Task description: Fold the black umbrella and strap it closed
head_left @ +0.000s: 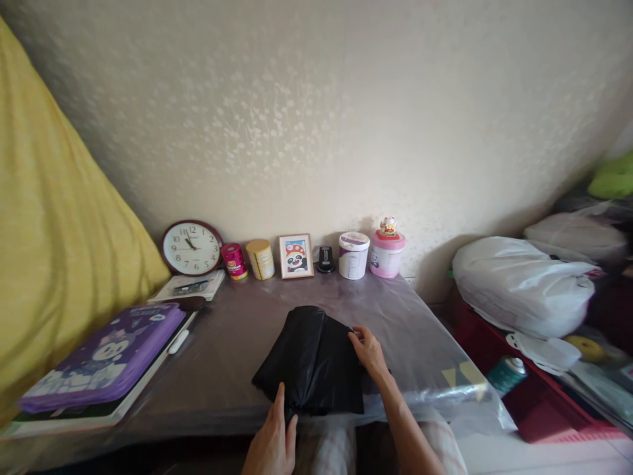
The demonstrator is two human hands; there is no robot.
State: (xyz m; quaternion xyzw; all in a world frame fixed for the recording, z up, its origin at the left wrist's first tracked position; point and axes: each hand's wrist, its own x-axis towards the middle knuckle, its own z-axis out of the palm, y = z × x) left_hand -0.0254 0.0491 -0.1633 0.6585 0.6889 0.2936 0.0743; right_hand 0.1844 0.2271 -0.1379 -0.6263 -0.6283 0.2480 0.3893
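Note:
A black folding umbrella (311, 363) with loose, pleated panels lies over the front middle of the table. Its cloth gathers to a narrow point at the near edge. My left hand (274, 435) closes round that gathered end, with the thumb and forefinger on either side of it. At the far right corner of the cloth, my right hand (367, 349) pinches the panel's edge between thumb and fingers. The umbrella's handle and frame are hidden from view.
A plastic-covered table (410, 343) stands against the wall. Along its back are a clock (192, 247), tins, a framed panda picture (296, 256) and two tubs. A purple case (106, 356) lies left. Right of the table, a white bag (524, 284) rests on a red crate (539, 402).

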